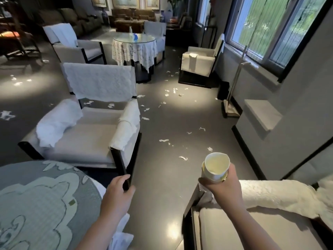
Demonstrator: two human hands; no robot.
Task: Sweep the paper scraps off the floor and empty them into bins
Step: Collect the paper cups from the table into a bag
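Fingers of the right hand (222, 184) are curling round a paper cup (216, 166); the left hand (118, 188) is gripping a dark chair leg (126, 179). Paper scraps (173, 123) are lying along the floor (162, 177) (dustpan (231, 109) waiting by the wall), so fetching it comes first.

White paper scraps (164, 140) strewn across floor (162, 177)

Lounge: armchairs (86, 127), draped tables (134, 49)
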